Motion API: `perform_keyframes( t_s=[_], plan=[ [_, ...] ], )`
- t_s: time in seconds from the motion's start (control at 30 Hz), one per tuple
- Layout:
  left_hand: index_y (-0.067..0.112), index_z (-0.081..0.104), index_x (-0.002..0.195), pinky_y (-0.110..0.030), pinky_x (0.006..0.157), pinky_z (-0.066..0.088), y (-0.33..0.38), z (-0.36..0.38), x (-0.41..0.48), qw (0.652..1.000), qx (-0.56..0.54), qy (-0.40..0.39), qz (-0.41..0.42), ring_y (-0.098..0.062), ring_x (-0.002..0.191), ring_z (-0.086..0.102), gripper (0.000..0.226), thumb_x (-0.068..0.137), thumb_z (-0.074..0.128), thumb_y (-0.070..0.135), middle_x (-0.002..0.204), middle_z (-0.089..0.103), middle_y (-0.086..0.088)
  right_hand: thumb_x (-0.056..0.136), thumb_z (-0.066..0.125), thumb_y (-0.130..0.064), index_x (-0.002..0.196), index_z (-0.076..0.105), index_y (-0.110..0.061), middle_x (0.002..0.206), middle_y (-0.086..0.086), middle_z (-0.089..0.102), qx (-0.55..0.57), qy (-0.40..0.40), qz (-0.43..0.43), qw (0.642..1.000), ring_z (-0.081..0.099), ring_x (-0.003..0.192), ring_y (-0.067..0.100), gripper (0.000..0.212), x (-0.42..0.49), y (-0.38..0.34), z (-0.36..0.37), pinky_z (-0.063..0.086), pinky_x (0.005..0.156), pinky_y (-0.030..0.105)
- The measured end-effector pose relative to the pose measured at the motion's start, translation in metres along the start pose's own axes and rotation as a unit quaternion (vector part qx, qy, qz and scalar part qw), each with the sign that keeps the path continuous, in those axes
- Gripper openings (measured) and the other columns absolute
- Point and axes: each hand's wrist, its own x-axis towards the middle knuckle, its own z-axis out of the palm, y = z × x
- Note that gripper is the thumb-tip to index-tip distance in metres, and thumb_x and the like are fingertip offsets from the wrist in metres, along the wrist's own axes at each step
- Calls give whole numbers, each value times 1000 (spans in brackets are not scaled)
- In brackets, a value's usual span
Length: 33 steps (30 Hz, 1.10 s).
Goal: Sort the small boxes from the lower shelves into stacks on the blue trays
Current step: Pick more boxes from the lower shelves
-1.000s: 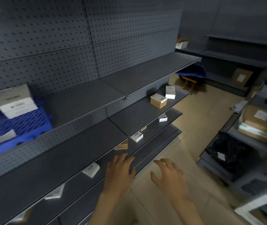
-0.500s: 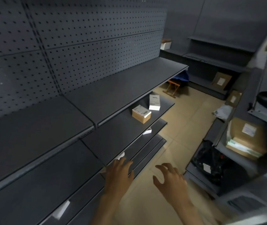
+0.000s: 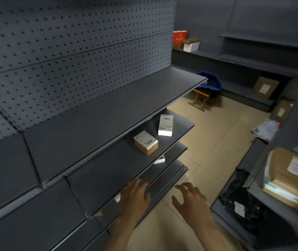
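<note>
Nearest us, the left hand [image 3: 135,196] reaches flat over the front edges of the lower shelves [image 3: 176,151], fingers stretched and holding nothing. We cannot tell for sure whether the fingertips touch the metal. At its left side the corner of a white box [image 3: 117,198] peeps out from under the middle shelf [image 3: 112,171], mostly hidden by the hand. The right hand [image 3: 191,201] hovers beside the left one over the tiled floor [image 3: 217,142], fingers spread and loosely bent, with nothing in it.

A little further along, a small white box [image 3: 159,159] lies at the front of a lower shelf, half covered by the middle shelf above it. On the middle shelf we see two more. One is a brown box [image 3: 145,144] with a white label on top. Just beyond it, not touching, a tall white box [image 3: 165,127] lies flat with print on its face. Above them runs the broad top shelf [image 3: 108,113], backed by the pegboard wall [image 3: 72,51].

To our right a labelled cardboard parcel [image 3: 289,176] rests on another shelf unit, with a black bag [image 3: 240,194] lower down beside it.

Farther off, a wooden folding stool [image 3: 199,99] stands on the floor under a blue cloth [image 3: 209,82]. A flat parcel [image 3: 265,87] leans against the far shelving. In the far corner a red box [image 3: 180,38] stands just beside a white tub [image 3: 191,46].
</note>
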Motion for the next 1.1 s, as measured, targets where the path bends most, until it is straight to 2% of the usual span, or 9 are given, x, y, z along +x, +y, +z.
perform_keyframes(
  t_s=[0.2,0.37,0.57,0.67,0.77,0.87,0.97,1.1],
  plan=[
    [36,50,144,-38,101,48,47,20,58,998,17,-9,-59,-16,134,45,46,99,52,44,150,46,10,97,49,-54,141,50,-41,146,-15,46,25,-44,-42,998,49,130,15,46,68,59,-16,45,100,33],
    [34,47,146,-42,99,50,70,25,99,996,5,0,-92,-16,132,45,48,99,54,42,148,45,8,99,48,-52,144,50,-39,145,-12,48,33,-53,-70,996,49,131,16,47,116,89,-18,45,101,32],
    [35,39,152,-48,110,41,73,32,155,985,-59,-26,-158,-27,139,43,56,99,55,43,157,39,-1,96,54,-49,139,57,-38,142,-10,55,24,-72,-89,993,53,129,18,44,175,103,-1,48,98,33],
    [34,31,155,-55,116,32,71,36,190,975,-116,-43,-183,-34,147,29,65,97,59,42,163,27,-4,95,57,-48,137,58,-38,142,-9,55,9,-74,-99,992,52,128,19,43,200,109,11,49,96,33],
    [44,23,155,-61,118,26,67,42,223,965,-149,-42,-211,-40,150,19,70,96,61,40,168,10,-1,94,61,-45,133,62,-37,138,-8,58,5,-72,-115,991,56,123,21,40,222,116,22,53,91,34],
    [42,20,156,-62,118,24,61,50,250,962,-119,-54,-241,-40,152,11,72,97,61,42,170,-2,2,92,65,-40,128,65,-32,131,-5,62,21,-77,-117,990,60,116,24,37,242,119,29,56,86,39],
    [38,10,160,-63,116,24,58,57,270,955,-86,-67,-274,-41,152,9,81,97,59,48,170,-10,-2,89,70,-36,122,69,-29,122,-3,66,32,-83,-120,989,64,107,27,34,259,125,33,58,74,41],
    [41,1,160,-66,115,24,48,71,302,942,-82,-73,-318,-43,151,9,84,95,50,63,170,-13,-6,88,71,-33,120,70,-29,120,-3,66,29,-97,-141,985,65,106,26,33,287,131,36,58,74,38]
  ],
)
